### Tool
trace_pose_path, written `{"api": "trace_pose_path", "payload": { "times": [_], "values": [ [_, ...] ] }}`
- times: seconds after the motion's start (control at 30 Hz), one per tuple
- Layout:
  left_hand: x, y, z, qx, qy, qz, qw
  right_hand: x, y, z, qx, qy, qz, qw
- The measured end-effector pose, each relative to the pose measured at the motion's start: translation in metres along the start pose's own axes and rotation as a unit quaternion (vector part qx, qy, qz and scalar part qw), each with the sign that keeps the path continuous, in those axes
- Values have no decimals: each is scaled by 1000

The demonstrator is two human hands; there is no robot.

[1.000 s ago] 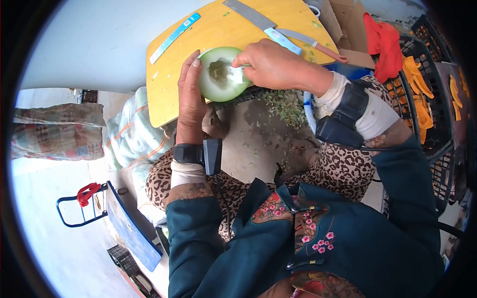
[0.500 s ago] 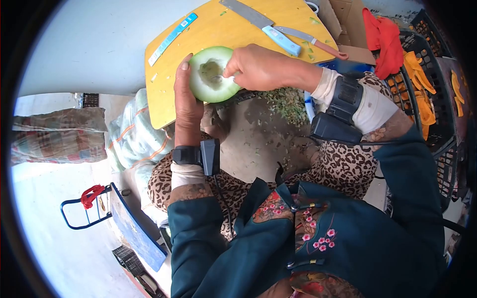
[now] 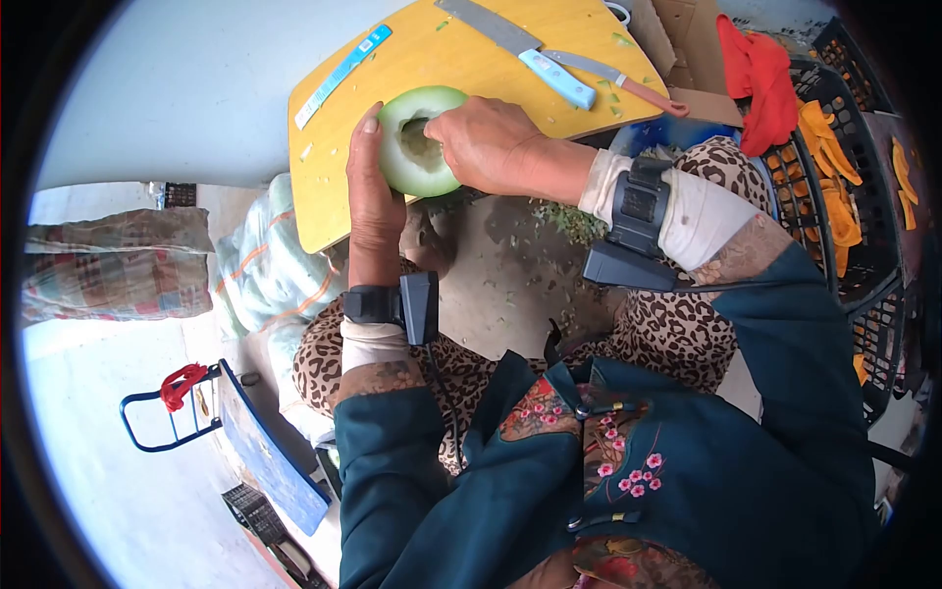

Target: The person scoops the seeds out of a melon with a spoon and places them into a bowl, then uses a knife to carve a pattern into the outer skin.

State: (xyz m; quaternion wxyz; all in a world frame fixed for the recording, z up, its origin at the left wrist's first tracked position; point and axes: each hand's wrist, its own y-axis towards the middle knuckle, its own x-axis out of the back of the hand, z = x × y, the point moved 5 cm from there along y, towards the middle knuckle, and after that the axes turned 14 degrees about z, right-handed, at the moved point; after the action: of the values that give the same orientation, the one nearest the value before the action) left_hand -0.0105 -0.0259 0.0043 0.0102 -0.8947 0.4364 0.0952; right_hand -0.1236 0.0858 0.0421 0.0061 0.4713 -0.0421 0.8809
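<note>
A pale green melon piece (image 3: 420, 174) with a hollow in its cut face is held up over the near edge of the yellow board (image 3: 324, 187). My left hand (image 3: 373, 187) grips its left side, thumb along the rim. At the right of the hollow is my right hand (image 3: 491, 147), its fingers closed and curled at the opening; whatever they hold is hidden. Behind lie a cleaver with a blue handle (image 3: 556, 79), a small knife with a brown handle (image 3: 653, 96) and a blue-and-white strip (image 3: 343, 77).
Black crates (image 3: 854, 177) with orange strips and a red cloth (image 3: 756, 83) stand at the right, near a cardboard box (image 3: 695, 44). Green scraps (image 3: 574, 221) lie on the floor below the board. White sacks (image 3: 280, 255) and a blue-framed trolley (image 3: 270, 452) are at the left.
My right hand and forearm have shifted slightly left, and the wrist has turned. The melon piece has tilted and risen a little in my left hand.
</note>
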Motion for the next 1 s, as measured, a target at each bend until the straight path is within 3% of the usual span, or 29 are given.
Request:
{"api": "trace_pose_path", "payload": {
  "times": [0.1,0.2,0.3,0.4,0.47,0.7,1.0],
  "values": [
    [-2,-2,-3,-2,16,0,1000,1,7,-6,16,50,-8,999],
    [-2,-3,-4,-2,13,-4,1000,7,9,-3,66,18,51,996],
    [0,-1,-2,9,10,5,1000,19,-9,6,46,-35,88,994],
    [-2,-1,-4,8,38,20,999,23,-18,1,36,-46,87,995],
    [-5,0,-7,4,48,22,999,18,-21,-1,34,-31,30,999],
    [-8,0,-6,2,-9,-9,1000,11,-7,7,69,-37,-40,996],
    [-16,-2,-13,3,75,-6,997,23,-8,16,53,-95,46,993]
  ]
}}
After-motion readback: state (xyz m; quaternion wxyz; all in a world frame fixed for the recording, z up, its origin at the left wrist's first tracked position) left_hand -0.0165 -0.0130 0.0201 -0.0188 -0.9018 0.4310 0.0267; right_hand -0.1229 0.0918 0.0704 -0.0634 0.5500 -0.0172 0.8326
